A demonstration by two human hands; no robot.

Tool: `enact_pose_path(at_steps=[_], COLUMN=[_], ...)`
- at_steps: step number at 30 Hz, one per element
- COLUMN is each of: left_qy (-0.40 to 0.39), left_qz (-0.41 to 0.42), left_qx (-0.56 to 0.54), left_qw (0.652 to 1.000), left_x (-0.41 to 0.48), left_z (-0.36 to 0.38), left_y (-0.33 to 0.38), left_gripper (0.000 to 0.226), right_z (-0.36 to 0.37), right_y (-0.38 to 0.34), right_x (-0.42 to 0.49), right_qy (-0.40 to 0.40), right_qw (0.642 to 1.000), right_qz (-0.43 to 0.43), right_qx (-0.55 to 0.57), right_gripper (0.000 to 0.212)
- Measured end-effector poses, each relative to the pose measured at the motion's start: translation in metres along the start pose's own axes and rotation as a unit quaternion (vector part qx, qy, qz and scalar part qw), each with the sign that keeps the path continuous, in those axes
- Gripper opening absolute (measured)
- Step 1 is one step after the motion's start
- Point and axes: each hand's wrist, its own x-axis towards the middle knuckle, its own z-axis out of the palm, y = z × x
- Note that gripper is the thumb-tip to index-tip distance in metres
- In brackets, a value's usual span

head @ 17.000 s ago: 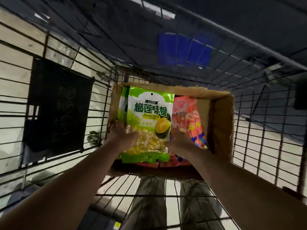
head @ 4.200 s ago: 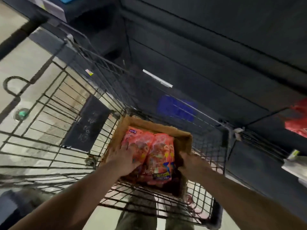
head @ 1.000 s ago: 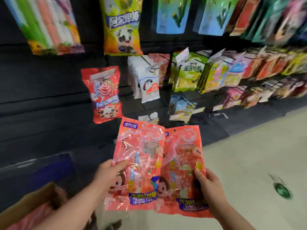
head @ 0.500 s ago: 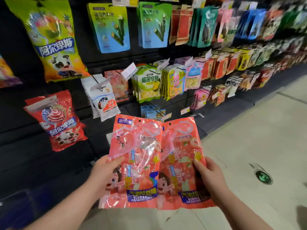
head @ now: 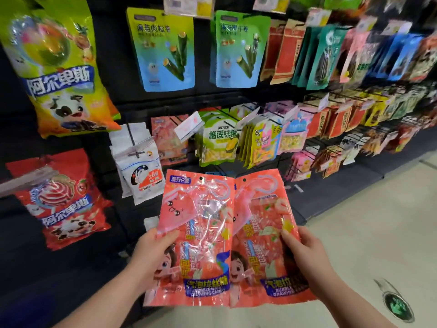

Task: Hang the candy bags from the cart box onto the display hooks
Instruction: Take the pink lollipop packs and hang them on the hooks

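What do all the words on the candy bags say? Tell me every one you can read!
"汽泡拉丝糖", "DRAWING CANDY": left pink bag; the right pink bag reads the same, partly covered by the right hand.
"阿尔卑斯": yellow-green bag and red bag.
"海苔肉松卷": blue pouch.
"榴莲味糖": green bag.
"White Rabbit", faint: white bag.
Price tags and far bags: too blurred to read.

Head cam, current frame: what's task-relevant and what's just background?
Job: left hand gripping left pink candy bag; right hand gripping right pink candy bag; matching pink bags already hung.
Background: green lollipop bag; red lollipop bag; seaweed roll bags; durian candy bags; floor drain.
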Motion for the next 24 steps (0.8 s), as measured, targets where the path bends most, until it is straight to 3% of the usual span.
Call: enact_pose_path(at_steps=[11,18,24], left_qy=[0.079,0.194,0.264], left_qz=[0.010,0.027,0.013], left_qx=[-0.030,-0.078,-0.148], left_qw=[0.996,0.978,0.953], left_x=[0.071,0.072,0.067], left_z=[-0.017,-0.022,-0.009], left_y=[0.007,0.004,-0.008], left_gripper=[0.019,0.008,0.023], right_z=[0.049,0.084,0.100], right_y=[-0.025,-0.038,-0.034], right_x=[0.112,0.168,0.205], right_qy=[-0.073,-0.166,-0.228], right_qw=[0.997,0.985,0.972], right_qz=[-0.027,-0.044,-0.057], right_qx=[-0.017,-0.003,0.009], right_gripper=[0.007,0.010,0.014])
